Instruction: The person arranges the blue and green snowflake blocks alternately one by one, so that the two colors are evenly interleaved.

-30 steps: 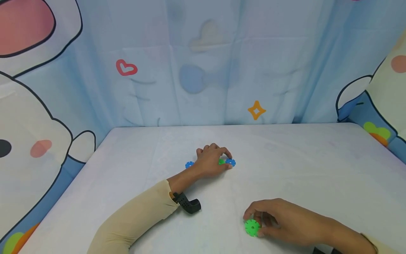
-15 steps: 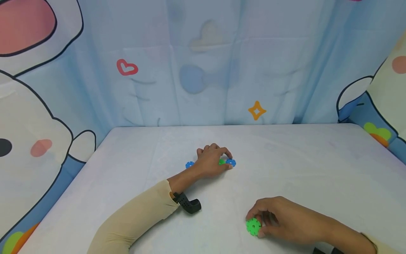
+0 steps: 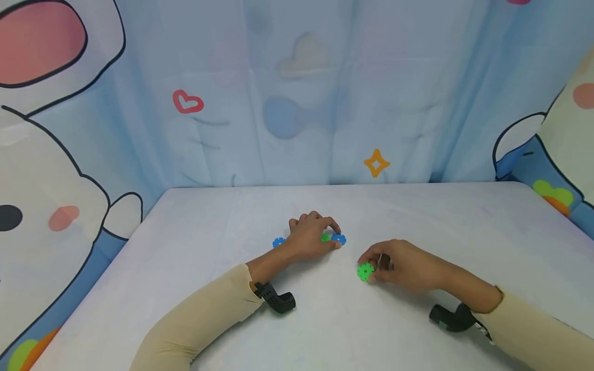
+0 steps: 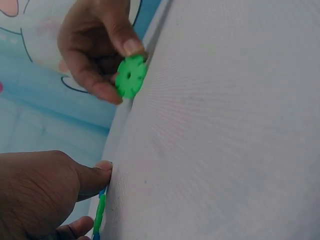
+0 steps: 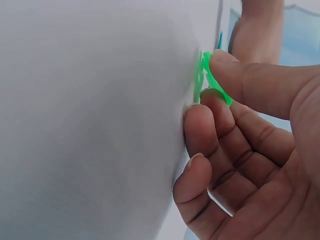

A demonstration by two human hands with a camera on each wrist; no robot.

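Observation:
My right hand point(image 3: 410, 265) pinches a green interlocking disc point(image 3: 365, 272) by its edge, between thumb and fingers, close over the white table. The notches and small centre hole of this disc show in the left wrist view. Farther back, my left hand point(image 3: 308, 241) lies across a row of discs and grips the blue disc point(image 3: 339, 239) at its right end between thumb and index finger. Beside that one is a second green disc point(image 3: 326, 237), partly covered. Another blue disc point(image 3: 278, 242) peeks out left of the wrist. The palm hides the middle of the row.
A white cloth covers the table point(image 3: 464, 226). Behind it hangs a blue curtain point(image 3: 209, 139) printed with cartoon figures. Each wrist carries a black camera strap, the left strap point(image 3: 278, 299) close to the cloth.
My right hand has moved away from me across the table with the green disc, nearer to the row. The left hand holds its place.

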